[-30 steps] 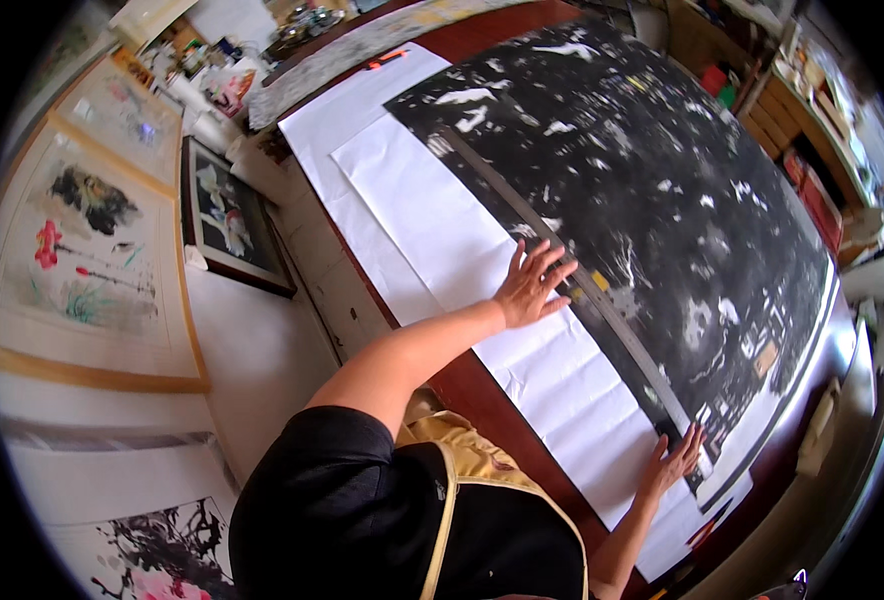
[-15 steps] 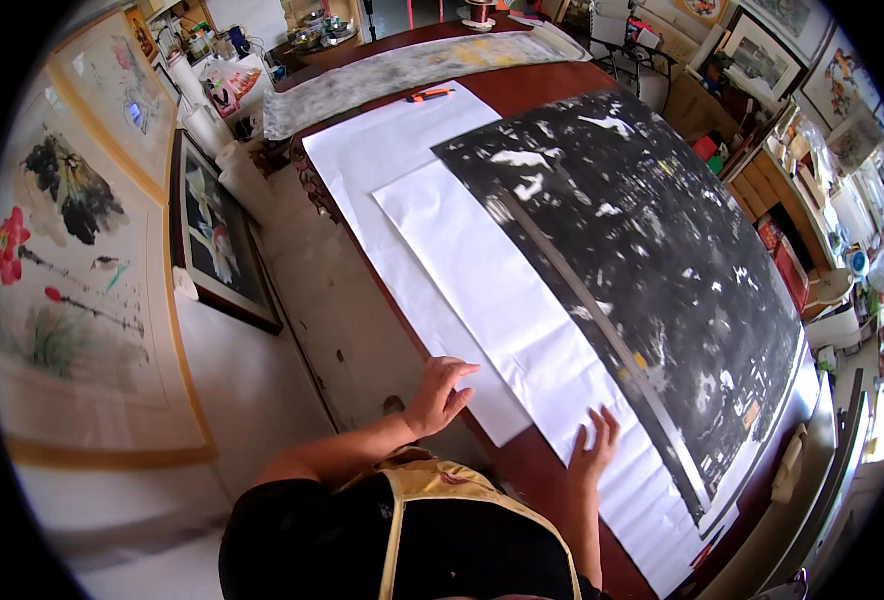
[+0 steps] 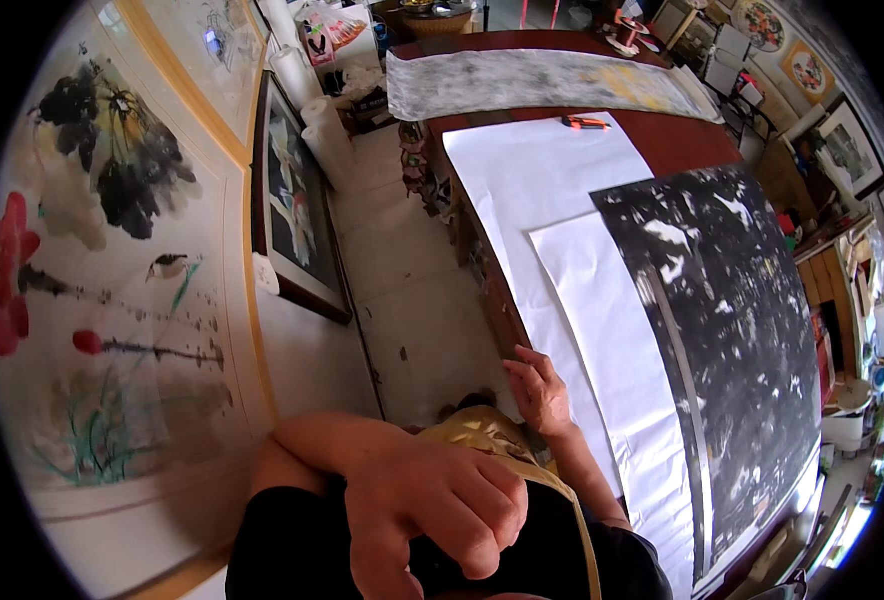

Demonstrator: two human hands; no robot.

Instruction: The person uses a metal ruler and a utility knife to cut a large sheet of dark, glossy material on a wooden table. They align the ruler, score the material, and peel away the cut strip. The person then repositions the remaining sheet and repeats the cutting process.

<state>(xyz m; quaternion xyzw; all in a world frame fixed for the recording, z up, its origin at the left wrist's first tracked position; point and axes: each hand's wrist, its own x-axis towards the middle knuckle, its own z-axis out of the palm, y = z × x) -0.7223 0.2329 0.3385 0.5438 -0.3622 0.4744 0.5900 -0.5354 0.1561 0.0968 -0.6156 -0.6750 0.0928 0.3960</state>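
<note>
My left hand [image 3: 437, 510] is raised close in front of my chest with its fingers curled in; the tips are hidden, and nothing shows in it. Just off the table's near edge is my right hand [image 3: 540, 392], empty, fingers loosely bent and apart. Beside it a large white paper sheet [image 3: 522, 190] lies on the table, with a narrower white paper strip [image 3: 602, 310] over it. The strip runs along a worn black board [image 3: 762, 330] with white patches. On the board's left side rests a long metal ruler [image 3: 684, 390]. An orange-and-black utility knife [image 3: 586, 123] lies on the sheet's far end.
Across the dark red table's far end [image 3: 682, 146] stretches a grey-and-yellow stained strip [image 3: 522, 82]. White paper rolls [image 3: 324, 140] and a framed picture [image 3: 297, 210] lean at the left wall, near a large flower painting [image 3: 112, 290]. Cluttered shelves [image 3: 852, 270] stand at right.
My left hand has risen from beside the paper towards me, its fingers curling. My right hand has left the paper strip for the table's edge. The view has swung left.
</note>
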